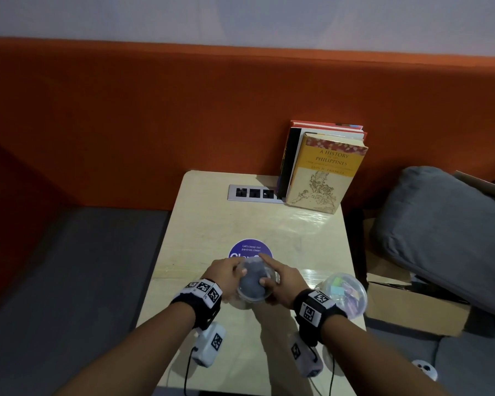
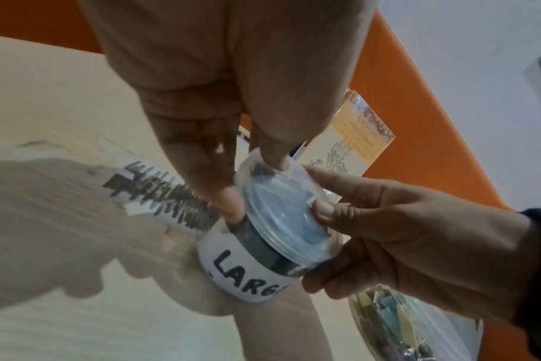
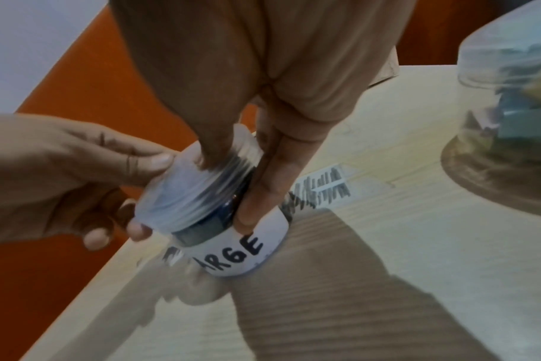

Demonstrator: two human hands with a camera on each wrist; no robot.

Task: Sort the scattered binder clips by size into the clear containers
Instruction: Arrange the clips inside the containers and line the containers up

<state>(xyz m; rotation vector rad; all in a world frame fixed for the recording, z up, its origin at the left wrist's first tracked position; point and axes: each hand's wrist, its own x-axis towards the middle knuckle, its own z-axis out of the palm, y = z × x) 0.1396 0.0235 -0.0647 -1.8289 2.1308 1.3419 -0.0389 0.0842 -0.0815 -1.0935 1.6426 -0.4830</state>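
Note:
A clear jar [image 1: 252, 285] labelled "LARGE" [image 2: 241, 266] stands on the pale table [image 1: 240, 218] and holds dark binder clips. A clear lid [image 2: 281, 207] sits on its mouth. My left hand [image 1: 237, 275] grips the jar's top from the left, its thumb low on the rim and a finger on the far side. From the right, my right hand [image 1: 266, 272] grips it too, thumb on the lid [image 3: 195, 193] and a finger on the label [image 3: 241, 251]. A second clear jar [image 1: 345, 292] with coloured clips stands at the right, closed.
Books [image 1: 323, 172] stand at the table's back right beside a socket strip [image 1: 253, 192]. A purple round sticker [image 1: 250, 248] lies just beyond the hands. A grey cushion [image 1: 446, 230] and a cardboard box [image 1: 412, 307] sit to the right of the table.

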